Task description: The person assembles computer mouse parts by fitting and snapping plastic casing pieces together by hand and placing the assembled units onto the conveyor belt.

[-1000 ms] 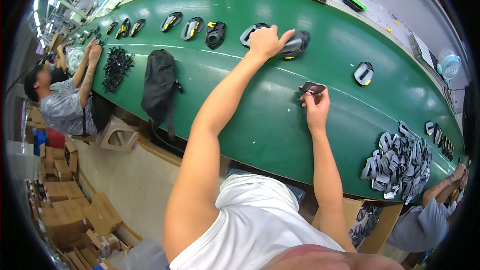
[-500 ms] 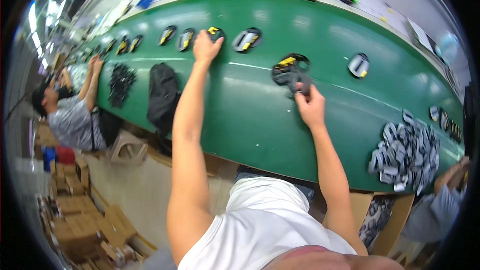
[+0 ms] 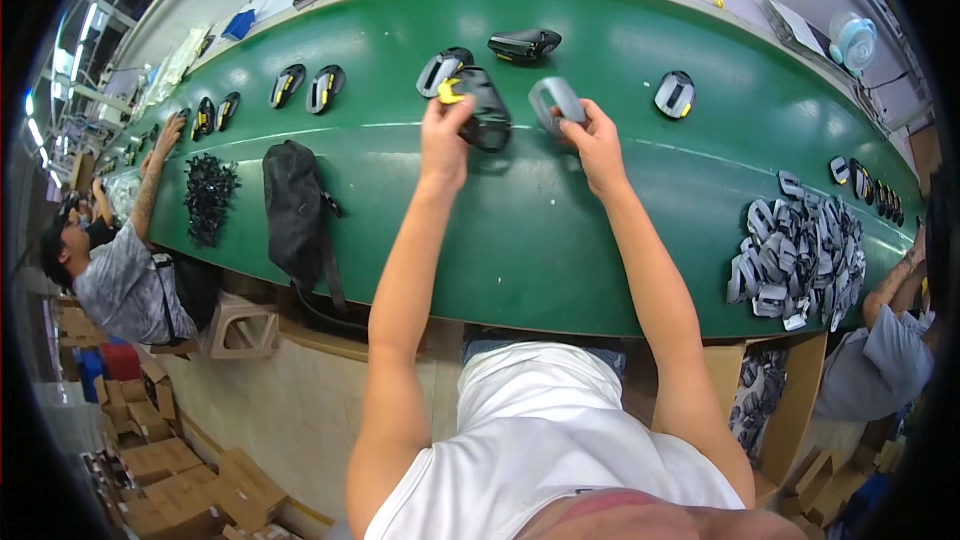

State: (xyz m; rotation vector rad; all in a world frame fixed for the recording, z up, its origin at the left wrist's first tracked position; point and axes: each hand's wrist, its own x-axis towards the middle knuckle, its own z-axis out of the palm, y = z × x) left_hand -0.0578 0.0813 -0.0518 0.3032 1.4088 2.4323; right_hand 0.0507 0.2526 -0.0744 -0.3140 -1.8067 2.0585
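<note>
Left hand (image 3: 445, 130) fingers pinch a black shell with yellow part (image 3: 478, 105) over the green counter (image 3: 520, 230). Right hand (image 3: 592, 135) fingers grip a grey shell (image 3: 555, 100) just right of it

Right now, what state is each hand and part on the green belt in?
Left hand: grip closed on the black shell with a yellow piece.
Right hand: grip closed on the grey cover.
Grey pile: loose heap on the belt.
Black bag: hanging over the belt edge.
</note>
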